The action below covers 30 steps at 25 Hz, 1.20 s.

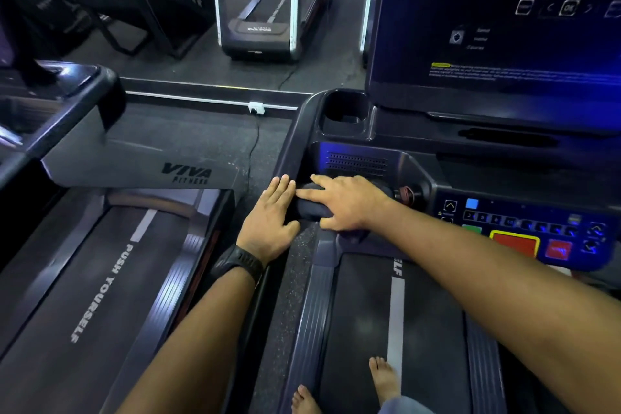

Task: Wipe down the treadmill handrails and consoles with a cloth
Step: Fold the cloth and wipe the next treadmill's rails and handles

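Note:
I stand on a dark treadmill whose console (524,225) has coloured buttons under a large lit screen (504,27). My right hand (346,202) lies across the console's left end, fingers spread and pressing down on a dark bunched cloth (311,208) that covers the grip there. A bit of the cloth hangs below the palm. My left hand (268,225) rests flat and open beside it on the left handrail (291,148), fingertips nearly touching the right fingers. It wears a black watch (240,264).
A cup holder (344,111) sits just beyond the hands. A second treadmill (100,279) stands close on the left, with a narrow floor gap and a power cable (253,144) between them. My bare feet (383,376) are on the belt. More machines stand farther back.

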{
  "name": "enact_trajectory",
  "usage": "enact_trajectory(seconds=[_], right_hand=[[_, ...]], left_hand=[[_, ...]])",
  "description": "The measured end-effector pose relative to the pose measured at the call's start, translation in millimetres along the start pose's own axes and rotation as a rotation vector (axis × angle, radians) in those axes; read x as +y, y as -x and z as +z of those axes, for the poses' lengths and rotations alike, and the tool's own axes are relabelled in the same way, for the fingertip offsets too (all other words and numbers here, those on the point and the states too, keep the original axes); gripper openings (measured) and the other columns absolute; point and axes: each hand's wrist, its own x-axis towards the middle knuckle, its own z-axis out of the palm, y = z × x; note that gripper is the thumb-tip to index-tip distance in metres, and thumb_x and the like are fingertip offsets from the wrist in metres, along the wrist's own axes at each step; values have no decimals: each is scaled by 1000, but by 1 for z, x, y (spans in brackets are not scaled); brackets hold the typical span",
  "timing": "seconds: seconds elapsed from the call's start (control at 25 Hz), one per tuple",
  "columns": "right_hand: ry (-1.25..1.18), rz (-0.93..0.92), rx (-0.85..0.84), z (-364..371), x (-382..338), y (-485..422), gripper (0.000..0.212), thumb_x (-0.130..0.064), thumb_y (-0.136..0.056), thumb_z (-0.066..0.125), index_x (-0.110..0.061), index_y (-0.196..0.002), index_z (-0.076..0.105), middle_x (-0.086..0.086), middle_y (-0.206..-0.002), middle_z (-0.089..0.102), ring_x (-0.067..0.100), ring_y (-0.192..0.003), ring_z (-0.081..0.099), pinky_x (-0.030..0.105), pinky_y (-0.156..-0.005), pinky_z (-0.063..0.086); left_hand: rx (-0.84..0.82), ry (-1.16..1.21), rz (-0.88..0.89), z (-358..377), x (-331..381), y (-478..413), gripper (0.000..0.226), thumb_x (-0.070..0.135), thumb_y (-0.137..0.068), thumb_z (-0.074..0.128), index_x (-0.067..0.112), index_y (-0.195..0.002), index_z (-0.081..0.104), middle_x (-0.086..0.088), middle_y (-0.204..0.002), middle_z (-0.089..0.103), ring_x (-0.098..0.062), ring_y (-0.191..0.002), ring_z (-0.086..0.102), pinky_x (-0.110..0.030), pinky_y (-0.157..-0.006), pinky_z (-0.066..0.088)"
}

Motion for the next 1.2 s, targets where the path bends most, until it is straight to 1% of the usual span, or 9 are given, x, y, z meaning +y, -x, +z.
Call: enact_trajectory(seconds=[0.16,0.4,0.56,0.64,0.76,0.88,0.96,1.08,1.2], right_hand=[[-4,147,65,8,-5,5,83,-63,-87,52,-36,-157,15,6,-146,42,32,-112,59,42,-79,51],[-161,199,110,-2,-22,-16,73,-46,-88,60,-23,-151,31,6,-136,52,33,-109,63,45,-85,53],[-217,347,433,2,-61,-3,75,-34,-78,74,-16,-143,42,10,-135,54,34,-96,66,44,-77,55],[-481,479,561,7,-87,9,69,-26,-74,73,-15,-136,45,9,-131,57,35,-97,65,42,-74,52],[-1093,688,582,28,-129,19,62,-19,-77,73,-15,-132,45,5,-136,54,32,-116,57,38,-85,44],[-1215,822,709,37,-158,12,54,-28,-78,76,-19,-127,55,1,-132,54,25,-121,54,36,-91,44],[-1351,947,658,36,-167,11,47,-39,-85,73,-27,-128,58,-2,-123,60,20,-114,58,29,-88,42],[-1848,900,573,46,-186,19,36,-44,-92,68,-45,-124,53,-12,-117,64,12,-112,60,25,-94,43],[-1862,843,603,54,-193,15,56,-42,-93,67,-43,-144,44,-22,-129,57,0,-119,56,22,-104,41]], left_hand=[[0,38,-18,0,3,0,88,27,-70,41,11,-155,25,1,-164,15,-7,-151,2,-11,-115,-3],[4,121,-72,-2,6,9,88,27,-70,41,12,-155,26,2,-163,15,-6,-151,4,-9,-114,-2],[1,234,-75,-9,0,18,82,21,-72,38,12,-153,30,-1,-162,24,-2,-147,10,-15,-119,5],[-3,236,-50,-10,-7,29,79,17,-74,36,10,-153,33,-2,-161,25,-2,-146,10,-12,-118,4],[-6,206,-41,-4,-11,50,77,17,-77,33,10,-153,29,-2,-163,17,-7,-150,6,-20,-122,2],[-27,182,-58,-2,-6,60,76,23,-80,30,9,-154,24,-2,-163,11,-11,-152,5,-19,-121,-1],[-31,151,-34,-3,-5,67,76,23,-80,28,8,-154,22,-3,-164,9,-13,-152,2,-15,-118,-4],[-27,123,6,0,-11,74,73,21,-82,26,7,-154,21,-4,-164,7,-14,-152,-1,-10,-115,-9],[-35,130,-8,1,-10,75,69,23,-87,25,9,-155,20,-3,-164,7,-11,-151,-2,-11,-116,-7]])
